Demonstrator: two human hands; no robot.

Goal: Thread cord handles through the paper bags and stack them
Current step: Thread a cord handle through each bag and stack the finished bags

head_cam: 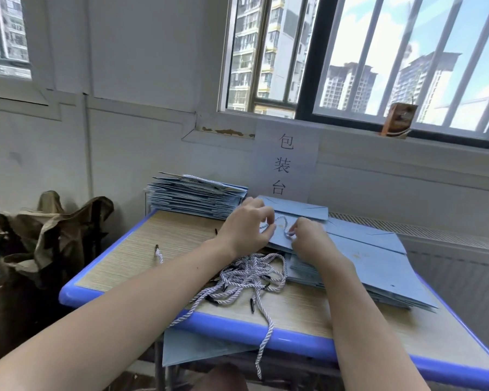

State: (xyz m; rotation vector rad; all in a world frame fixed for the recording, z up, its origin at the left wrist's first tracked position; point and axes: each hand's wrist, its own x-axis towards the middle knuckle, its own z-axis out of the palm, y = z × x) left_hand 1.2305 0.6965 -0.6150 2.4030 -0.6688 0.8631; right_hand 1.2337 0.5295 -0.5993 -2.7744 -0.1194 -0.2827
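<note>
A flat light-blue paper bag (359, 249) lies on top of a pile of similar bags at the right of the table. Over its near-left edge, my left hand (246, 230) and my right hand (308, 235) each pinch a white twisted cord (284, 225) that arcs between them. A tangle of loose cords (246, 277) with black tips lies just in front of my hands. At the back left stands a stack of bags (195, 198) with a cord handle showing on top.
The table (119, 249) has a wood-grain top and a blue rim. One single cord (158, 253) lies at its left. A blue bag (198, 348) hangs below the front edge. Crumpled brown paper (45, 235) sits on the left, and a paper sign (285, 165) hangs on the wall.
</note>
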